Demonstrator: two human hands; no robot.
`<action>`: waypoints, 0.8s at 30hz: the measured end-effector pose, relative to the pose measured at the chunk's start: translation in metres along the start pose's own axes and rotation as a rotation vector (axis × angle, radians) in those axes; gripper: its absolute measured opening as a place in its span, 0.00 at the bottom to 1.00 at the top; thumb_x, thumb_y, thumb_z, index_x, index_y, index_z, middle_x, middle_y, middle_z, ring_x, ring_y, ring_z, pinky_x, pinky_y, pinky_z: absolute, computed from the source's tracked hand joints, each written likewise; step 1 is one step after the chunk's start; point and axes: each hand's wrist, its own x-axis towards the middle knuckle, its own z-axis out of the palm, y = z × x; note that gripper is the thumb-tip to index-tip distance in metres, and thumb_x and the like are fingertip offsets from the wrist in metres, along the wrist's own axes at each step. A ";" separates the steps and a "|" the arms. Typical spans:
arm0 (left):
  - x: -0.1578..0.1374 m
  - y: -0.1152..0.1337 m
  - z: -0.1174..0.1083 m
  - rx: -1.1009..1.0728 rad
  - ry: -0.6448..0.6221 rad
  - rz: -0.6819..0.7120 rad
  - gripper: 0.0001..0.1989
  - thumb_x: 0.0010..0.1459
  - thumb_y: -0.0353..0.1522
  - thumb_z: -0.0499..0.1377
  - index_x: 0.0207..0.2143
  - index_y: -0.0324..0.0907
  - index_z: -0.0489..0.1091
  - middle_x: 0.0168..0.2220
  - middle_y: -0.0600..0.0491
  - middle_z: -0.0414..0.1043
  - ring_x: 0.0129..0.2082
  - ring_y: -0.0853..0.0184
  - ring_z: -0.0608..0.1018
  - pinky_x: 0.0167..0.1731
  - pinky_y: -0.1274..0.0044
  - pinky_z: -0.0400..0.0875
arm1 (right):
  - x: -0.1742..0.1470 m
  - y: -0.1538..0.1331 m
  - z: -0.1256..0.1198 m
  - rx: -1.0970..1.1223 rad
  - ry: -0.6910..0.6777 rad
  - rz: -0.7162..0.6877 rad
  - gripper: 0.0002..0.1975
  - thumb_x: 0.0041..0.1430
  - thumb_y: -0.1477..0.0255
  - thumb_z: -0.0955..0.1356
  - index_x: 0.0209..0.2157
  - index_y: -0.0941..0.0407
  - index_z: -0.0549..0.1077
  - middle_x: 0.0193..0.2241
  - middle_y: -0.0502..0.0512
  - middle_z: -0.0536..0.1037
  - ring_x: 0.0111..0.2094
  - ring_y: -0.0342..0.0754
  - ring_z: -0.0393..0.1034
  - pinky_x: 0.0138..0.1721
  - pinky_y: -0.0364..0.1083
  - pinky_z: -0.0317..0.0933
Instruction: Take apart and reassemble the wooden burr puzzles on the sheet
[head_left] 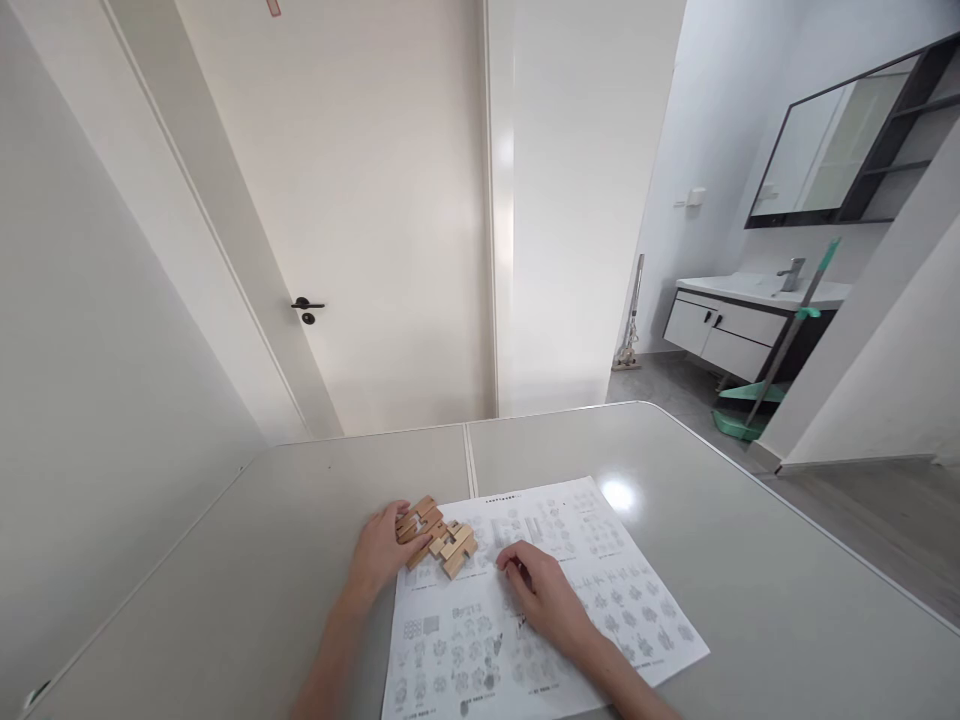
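Several notched wooden puzzle blocks (453, 548) lie grouped at the upper left of a printed paper sheet (465, 596), partly over its edge. Some are pale and some a darker brown. My left hand (381, 548) closes round the darker blocks at the group's left side, thumb in front and fingers behind. On the sheet, to the right of the blocks, my right hand (546, 592) rests with its fingers curled in and nothing visible in them. Small grey diagrams of shapes cover the paper in rows.
The grey table (750, 560) has a seam running away from me. Beyond its far edge stands a white door (390, 200) with a black handle (307, 304). At right are a washbasin cabinet (724, 325), a mirror (836, 140) and a green dustpan (739, 425).
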 end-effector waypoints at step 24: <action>0.031 0.033 -0.029 0.270 -0.292 0.093 0.29 0.38 0.41 0.67 0.45 0.45 0.70 0.44 0.47 0.79 0.42 0.53 0.80 0.37 0.72 0.70 | 0.002 0.001 0.001 -0.019 -0.021 -0.016 0.13 0.67 0.75 0.58 0.38 0.52 0.73 0.33 0.52 0.78 0.28 0.48 0.68 0.31 0.45 0.59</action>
